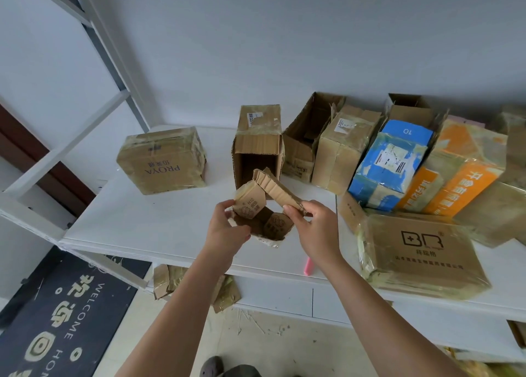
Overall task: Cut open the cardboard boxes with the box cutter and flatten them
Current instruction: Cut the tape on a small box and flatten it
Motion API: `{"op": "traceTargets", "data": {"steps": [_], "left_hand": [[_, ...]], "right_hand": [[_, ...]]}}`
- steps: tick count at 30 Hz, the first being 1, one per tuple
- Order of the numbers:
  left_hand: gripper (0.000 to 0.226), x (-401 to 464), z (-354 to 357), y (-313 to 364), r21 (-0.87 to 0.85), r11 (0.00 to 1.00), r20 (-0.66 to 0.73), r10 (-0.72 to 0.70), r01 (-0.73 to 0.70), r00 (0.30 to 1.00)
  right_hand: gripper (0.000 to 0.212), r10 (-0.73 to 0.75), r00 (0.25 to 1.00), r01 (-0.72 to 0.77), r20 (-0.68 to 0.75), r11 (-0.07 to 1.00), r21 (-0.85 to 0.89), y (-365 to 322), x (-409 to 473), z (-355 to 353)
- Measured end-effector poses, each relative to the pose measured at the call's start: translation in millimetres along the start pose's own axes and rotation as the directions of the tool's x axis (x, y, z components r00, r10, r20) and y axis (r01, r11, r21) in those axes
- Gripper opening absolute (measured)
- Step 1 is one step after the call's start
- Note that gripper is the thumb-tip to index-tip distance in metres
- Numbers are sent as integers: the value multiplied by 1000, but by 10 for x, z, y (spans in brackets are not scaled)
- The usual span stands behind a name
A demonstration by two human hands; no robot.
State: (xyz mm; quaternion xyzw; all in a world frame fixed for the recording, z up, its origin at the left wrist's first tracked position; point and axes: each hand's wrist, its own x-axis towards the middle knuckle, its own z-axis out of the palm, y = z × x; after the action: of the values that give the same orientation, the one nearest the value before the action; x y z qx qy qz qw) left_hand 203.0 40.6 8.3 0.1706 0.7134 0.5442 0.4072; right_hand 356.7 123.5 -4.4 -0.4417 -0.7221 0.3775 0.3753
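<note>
the left hand grips one side flap of a small opened cardboard box; the right hand pinches the opposite flap between thumb and fingers. both hands are closed on the box, which hangs between them, its flaps spread, just above the near part of a white table.

the table stands against a plain white wall. a white metal shelf frame rises at the left. below, a dark doormat marked "welcome home" lies on a light tiled floor, and cardboard scraps hang at the table's front edge.

a pink object, possibly the box cutter, lies at the table edge, partly hidden by the right forearm.

behind the hands an empty brown box lies on its side, open end toward the camera. a taped "proya" box sits to the left. to the right, a crowded group holds brown boxes, a blue box, an orange box and a flat "br" box nearest.
</note>
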Motion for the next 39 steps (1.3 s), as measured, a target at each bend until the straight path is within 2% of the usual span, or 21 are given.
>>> {"op": "traceTargets", "data": {"steps": [4,6,8,11,14,16,18,20,21,22,23,25,26,27,29,31,32,36,39], "left_hand": [[67,-10,-41,4,-66,997,53,48,-45,997],[67,-13,-46,5,-46,992,51,118,-116,992],[70,-13,-27,-6,102,971,72,209,-216,975],[77,15,-12,-122,361,874,172,279,-324,945],[73,71,-53,-322,498,824,220,181,-270,959],[71,115,-87,-458,600,776,182,101,-192,978],[69,150,-119,-568,642,759,119,36,-104,992],[66,176,-127,-639,640,766,75,22,-65,997],[65,187,-122,-666,656,751,59,49,-76,997],[63,189,-118,-687,704,702,48,101,-105,994],[60,181,-111,-692,777,612,46,180,-149,983],[57,140,-110,-673,883,394,98,375,-254,922],[58,129,-115,-659,900,298,158,460,-319,874],[61,129,-121,-649,897,211,234,521,-389,821],[65,140,-126,-622,860,50,391,575,-508,719],[61,166,-125,-595,806,-41,508,560,-591,654],[57,181,-122,-583,783,-30,539,533,-622,652],[40,260,-175,-604,735,168,561,395,-657,728],[45,316,-270,-615,657,285,613,336,-698,715]], "right_hand": [[30,38,999,-38,-2,999,-2,6,28,-31],[38,106,994,-108,21,992,67,16,53,-33],[43,163,985,-168,62,982,92,26,45,-5],[42,192,973,-196,129,980,18,73,4,64],[32,262,934,-275,243,961,21,182,-27,162],[19,359,853,-437,378,888,144,240,-50,214],[28,385,802,-520,456,825,219,313,-60,210],[30,358,848,-441,390,885,149,406,-49,139],[29,335,888,-367,314,929,44,474,-41,87],[28,300,925,-279,235,953,-118,553,-37,33],[32,265,943,-193,199,928,-319,628,-40,-16],[47,276,928,-42,251,746,-665,743,-84,-83],[51,303,908,17,291,666,-746,773,-117,-100],[53,310,893,79,326,605,-792,792,-154,-106],[46,236,898,202,371,529,-824,831,-212,-94],[30,121,907,298,403,491,-819,850,-238,-80],[24,76,906,332,416,484,-810,857,-243,-74],[14,-13,918,344,395,519,-783,892,-261,-78],[12,-153,939,338,308,579,-742,860,-306,-102]]}}
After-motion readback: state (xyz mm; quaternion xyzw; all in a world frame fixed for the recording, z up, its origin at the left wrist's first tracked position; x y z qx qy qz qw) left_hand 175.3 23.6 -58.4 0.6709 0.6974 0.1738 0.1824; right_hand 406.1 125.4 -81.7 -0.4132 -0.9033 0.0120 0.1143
